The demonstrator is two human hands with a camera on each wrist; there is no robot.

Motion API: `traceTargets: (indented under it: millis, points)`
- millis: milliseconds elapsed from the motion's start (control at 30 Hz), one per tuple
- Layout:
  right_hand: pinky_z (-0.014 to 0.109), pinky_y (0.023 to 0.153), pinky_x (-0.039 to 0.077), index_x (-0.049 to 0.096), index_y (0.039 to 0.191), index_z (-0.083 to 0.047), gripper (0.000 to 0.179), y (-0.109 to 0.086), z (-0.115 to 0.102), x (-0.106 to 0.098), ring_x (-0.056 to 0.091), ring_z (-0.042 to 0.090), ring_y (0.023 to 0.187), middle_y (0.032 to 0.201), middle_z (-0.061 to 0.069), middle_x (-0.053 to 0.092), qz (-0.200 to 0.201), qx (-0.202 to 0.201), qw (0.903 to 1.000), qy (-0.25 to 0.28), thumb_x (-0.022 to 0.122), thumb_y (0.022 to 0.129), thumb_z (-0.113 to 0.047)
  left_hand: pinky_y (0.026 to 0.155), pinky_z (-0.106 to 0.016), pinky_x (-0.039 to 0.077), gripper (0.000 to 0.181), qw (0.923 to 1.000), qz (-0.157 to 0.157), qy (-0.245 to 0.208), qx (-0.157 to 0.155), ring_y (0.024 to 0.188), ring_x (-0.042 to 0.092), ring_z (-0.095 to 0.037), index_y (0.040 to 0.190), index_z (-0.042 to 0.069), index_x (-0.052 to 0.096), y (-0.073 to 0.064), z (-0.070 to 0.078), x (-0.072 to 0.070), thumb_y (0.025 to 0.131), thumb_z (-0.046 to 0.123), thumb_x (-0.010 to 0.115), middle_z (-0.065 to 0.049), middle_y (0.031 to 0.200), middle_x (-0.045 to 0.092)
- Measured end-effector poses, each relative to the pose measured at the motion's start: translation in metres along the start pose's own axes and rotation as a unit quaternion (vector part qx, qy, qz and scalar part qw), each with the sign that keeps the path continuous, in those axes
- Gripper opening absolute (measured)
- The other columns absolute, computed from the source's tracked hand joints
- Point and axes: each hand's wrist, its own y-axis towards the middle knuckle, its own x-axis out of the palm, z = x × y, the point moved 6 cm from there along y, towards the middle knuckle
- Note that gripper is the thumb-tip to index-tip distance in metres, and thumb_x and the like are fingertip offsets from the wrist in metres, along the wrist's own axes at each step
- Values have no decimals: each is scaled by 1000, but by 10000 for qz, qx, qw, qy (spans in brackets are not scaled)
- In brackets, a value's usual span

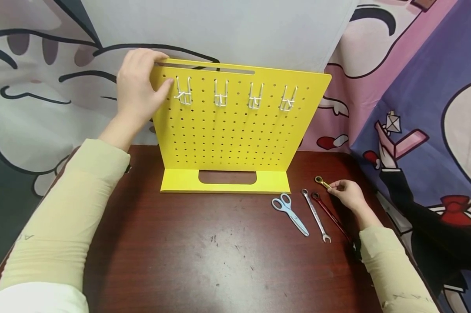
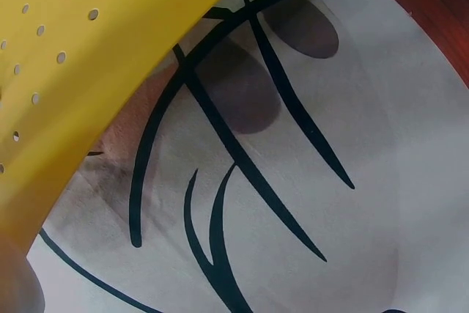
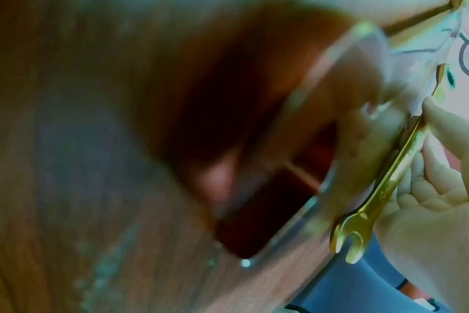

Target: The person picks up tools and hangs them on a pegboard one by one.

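From where I stand, I see a person at a dark red-brown surface (image 1: 180, 243). A yellow board (image 1: 204, 157) full of little holes stands on it, near the back. The left hand (image 1: 141, 82) grips the board's top left corner, with the thumb on the front. The right hand (image 1: 349, 194) is pinching a small gold wrench (image 3: 388, 181) between thumb and fingers. The wrench is over on the right side, past the board's foot. Its ring end pokes out of the fingers, away from the person, and its forked end lies by the palm. I can't tell if it is touching the surface.

Near the top of the board, four white wire hooks (image 1: 221, 100) sit in a row. Light blue scissors (image 1: 290, 212) lie just in front of the board's right foot, with the blades pointing back toward the person. Next to them is a silver wrench (image 1: 315, 215), ring end toward the back. Then comes a long red wrench (image 1: 332, 217), lying on a slant, and its near end goes close to the right wrist. Behind everything hangs cloth (image 1: 360, 52) with big cartoon pictures.
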Motion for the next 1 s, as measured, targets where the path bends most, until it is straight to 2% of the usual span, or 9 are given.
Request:
traceTargets:
  millis: [133, 300, 433, 533, 767, 1000]
  points:
    - [16, 62, 42, 72, 103, 14, 23, 0, -1, 1, 54, -5, 68, 85, 15, 78, -8, 24, 9999, 99, 74, 96, -8, 120, -41, 42, 37, 10000, -28, 44, -24, 133, 57, -33, 132, 3, 67, -2, -1, -1, 97, 14, 75, -16, 130, 71]
    - [16, 61, 43, 74, 104, 13, 24, 0, -5, 0, 52, -6, 67, 84, 10, 78, 197, 39, 9992, 341, 75, 96, -9, 119, -41, 42, 37, 10000, -18, 40, 21, 132, 58, -34, 132, 3, 67, -2, 0, -2, 97, 14, 75, -17, 129, 71]
    - [15, 61, 43, 75, 106, 12, 24, -1, -17, -3, 51, -6, 69, 86, 9, 78, 438, -53, 9977, 513, 77, 96, -10, 120, -41, 42, 37, 10000, -3, 31, 57, 132, 58, -34, 132, 3, 67, -1, 1, -1, 97, 14, 75, -17, 128, 71]
    - [14, 62, 44, 75, 109, 12, 26, -4, -30, -6, 52, -7, 71, 85, 4, 76, 572, -94, 9959, 694, 77, 97, -11, 121, -40, 41, 37, 10000, -8, 23, 87, 133, 57, -34, 132, 3, 67, 0, 1, 1, 97, 13, 75, -17, 129, 71]
    - [11, 63, 48, 73, 115, 11, 30, -11, -69, -10, 55, -7, 74, 77, -25, 62, 733, -110, 9889, 1286, 75, 99, -13, 120, -40, 41, 37, 9999, -7, 47, 111, 133, 57, -34, 132, 3, 67, 1, 1, 4, 97, 13, 74, -17, 129, 71]
    - [7, 68, 50, 73, 115, 10, 27, -14, -119, -11, 59, -10, 77, 78, -30, 62, 883, -456, 9805, 1696, 74, 98, -11, 120, -40, 42, 37, 10000, 80, 32, 9, 133, 58, -32, 131, 5, 68, 0, -1, 3, 97, 14, 75, -15, 130, 71]
